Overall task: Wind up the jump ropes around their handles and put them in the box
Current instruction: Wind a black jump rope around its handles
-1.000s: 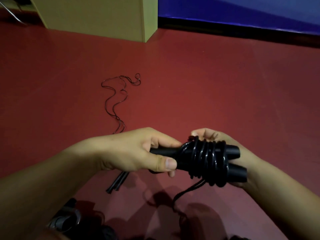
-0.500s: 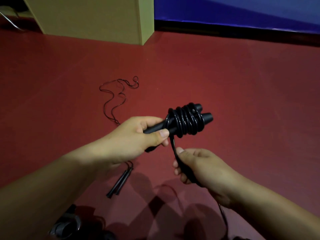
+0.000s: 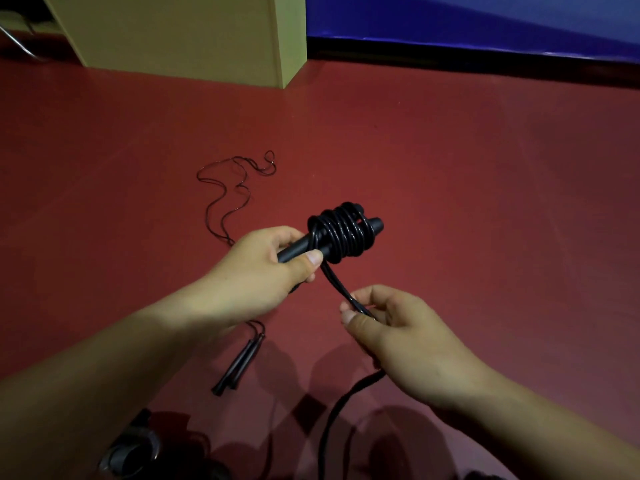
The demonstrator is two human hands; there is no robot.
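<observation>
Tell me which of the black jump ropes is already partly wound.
The thick black jump rope coiled around its handles, gripped by the left hand. The thin black rope lies loose on the floor.

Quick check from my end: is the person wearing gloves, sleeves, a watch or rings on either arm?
None that shows. The left hand and right hand are bare, with no gloves or rings visible. Both forearms are uncovered right to the frame edge, with no sleeve, watch, band or cable on them.
</observation>
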